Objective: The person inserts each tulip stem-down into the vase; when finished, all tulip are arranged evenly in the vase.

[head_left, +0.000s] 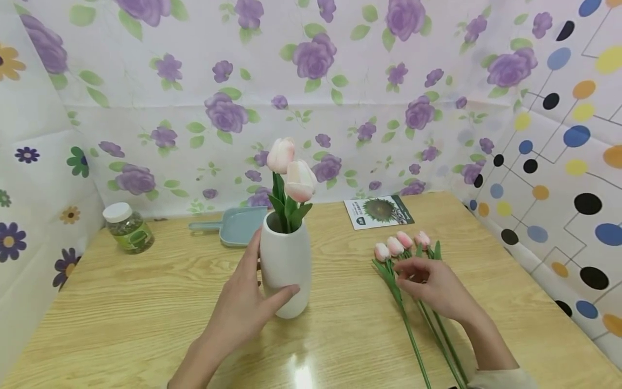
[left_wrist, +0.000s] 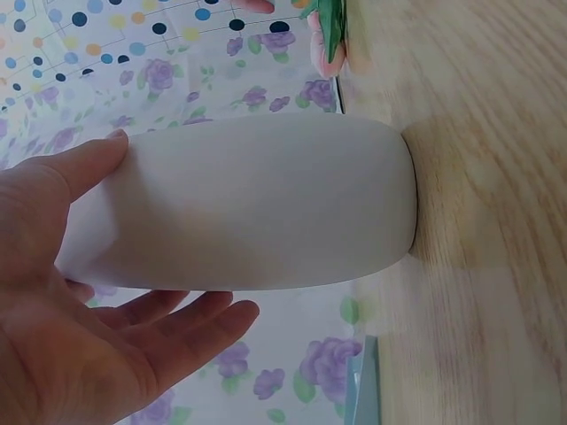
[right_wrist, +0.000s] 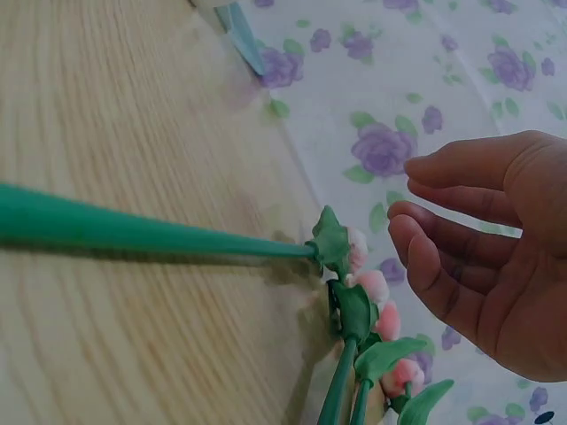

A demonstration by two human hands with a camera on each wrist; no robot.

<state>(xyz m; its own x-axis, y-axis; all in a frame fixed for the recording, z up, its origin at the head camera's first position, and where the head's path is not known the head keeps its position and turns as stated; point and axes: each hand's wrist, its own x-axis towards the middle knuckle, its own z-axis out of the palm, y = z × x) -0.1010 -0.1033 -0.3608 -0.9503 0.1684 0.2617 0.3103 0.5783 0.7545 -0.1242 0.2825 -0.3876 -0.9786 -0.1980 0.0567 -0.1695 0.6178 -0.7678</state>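
Note:
My left hand [head_left: 240, 305] holds a white vase [head_left: 286, 265] from its left side, with the thumb across the front and the fingers round the back. The vase stands upright on the table. Two pale pink tulips [head_left: 300, 181] with green leaves rise from its mouth. In the left wrist view the thumb and fingers lie on opposite sides of the vase [left_wrist: 257, 204]. My right hand [head_left: 439, 286], fingers loosely bent and holding nothing, hovers over several pink tulips [head_left: 394, 247] lying on the table. The right wrist view has these tulips [right_wrist: 369, 288] beside the fingertips.
At the back left stands a jar [head_left: 128, 229] with a white lid. Behind the vase lies a blue-grey dustpan [head_left: 243, 227]. A packet [head_left: 379, 212] with a sunflower picture lies at the table's [head_left: 146, 313] back edge. Patterned sheets [head_left: 194, 81] enclose the table's back and sides.

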